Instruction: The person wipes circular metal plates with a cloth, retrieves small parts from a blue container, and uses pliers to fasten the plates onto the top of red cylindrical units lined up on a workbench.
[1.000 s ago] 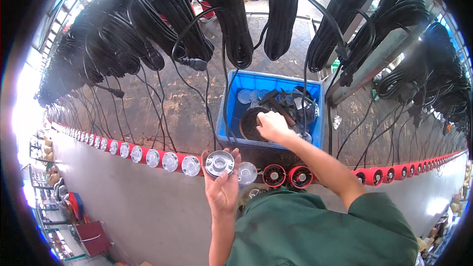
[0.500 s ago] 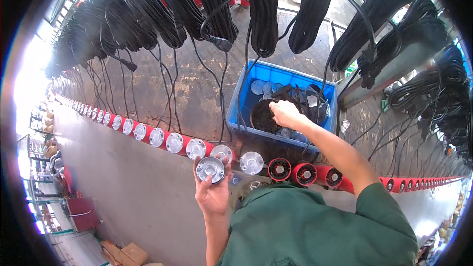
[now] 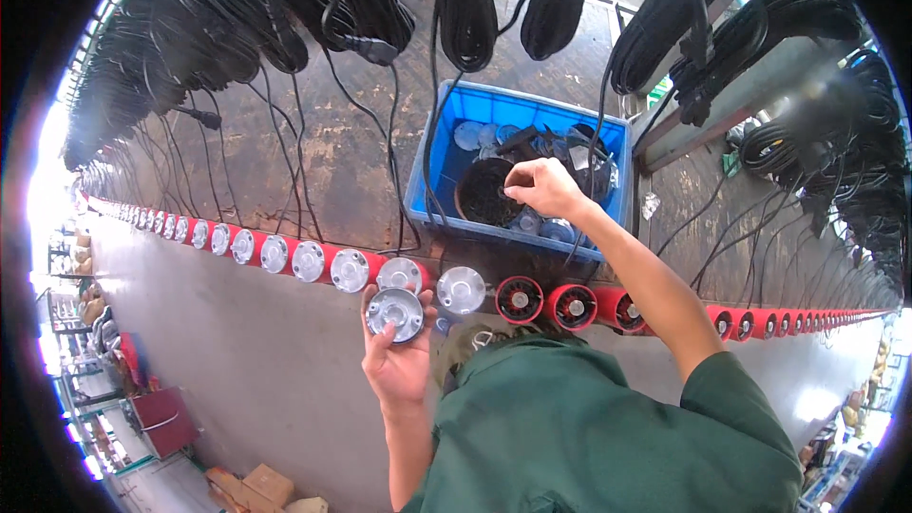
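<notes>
Silver disc [image 3: 395, 313]: 1 in left grip [image 3: 399, 361]; right grip [image 3: 541, 188] pinches inside 1 blue crate [image 3: 446, 147].

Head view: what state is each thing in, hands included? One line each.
Left hand: raised, holding a round silver cap flat side up.
Right hand: reaching into the blue bin, fingers pinched on something too small to tell.
Blue bin: open, holding loose discs and dark parts.
Capped units: silver fronts on, in a row.
Open units: red, uncapped, dark insides showing.
Cables: coiled, hanging in bundles.
</notes>
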{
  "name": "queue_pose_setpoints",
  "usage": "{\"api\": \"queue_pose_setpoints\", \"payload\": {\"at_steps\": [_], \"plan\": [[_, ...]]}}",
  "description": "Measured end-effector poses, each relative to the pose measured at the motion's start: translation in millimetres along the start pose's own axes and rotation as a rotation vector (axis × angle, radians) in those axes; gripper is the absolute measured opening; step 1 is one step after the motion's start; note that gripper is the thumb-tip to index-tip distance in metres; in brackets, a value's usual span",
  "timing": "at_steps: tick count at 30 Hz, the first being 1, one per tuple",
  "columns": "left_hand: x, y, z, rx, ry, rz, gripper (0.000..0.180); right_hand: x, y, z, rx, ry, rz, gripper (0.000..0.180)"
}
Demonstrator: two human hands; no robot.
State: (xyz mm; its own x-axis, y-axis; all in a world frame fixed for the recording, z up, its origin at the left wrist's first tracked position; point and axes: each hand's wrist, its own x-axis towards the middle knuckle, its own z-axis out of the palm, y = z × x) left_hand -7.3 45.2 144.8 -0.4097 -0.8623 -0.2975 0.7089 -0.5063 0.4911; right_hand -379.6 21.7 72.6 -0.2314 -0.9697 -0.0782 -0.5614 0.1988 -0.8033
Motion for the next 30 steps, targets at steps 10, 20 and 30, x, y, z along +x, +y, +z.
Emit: {"api": "queue_pose_setpoints", "payload": {"at_steps": [10, 20, 30], "plan": [[-1, -7, -7, -0.024, 0.032, -0.064, 0.065, -22, -17, -18, 0.399, 0.09, 0.194, 0.017], [-9, -12, -9, -0.041, 0.016, -0.051, 0.06, -116, -53, -33, 0.383, 0.128, 0.076, 0.008], [-15, -25, 1, -0.059, 0.081, -0.077, 0.064, -155, -49, 36, -0.242, 0.012, -0.418, 0.043]]}}
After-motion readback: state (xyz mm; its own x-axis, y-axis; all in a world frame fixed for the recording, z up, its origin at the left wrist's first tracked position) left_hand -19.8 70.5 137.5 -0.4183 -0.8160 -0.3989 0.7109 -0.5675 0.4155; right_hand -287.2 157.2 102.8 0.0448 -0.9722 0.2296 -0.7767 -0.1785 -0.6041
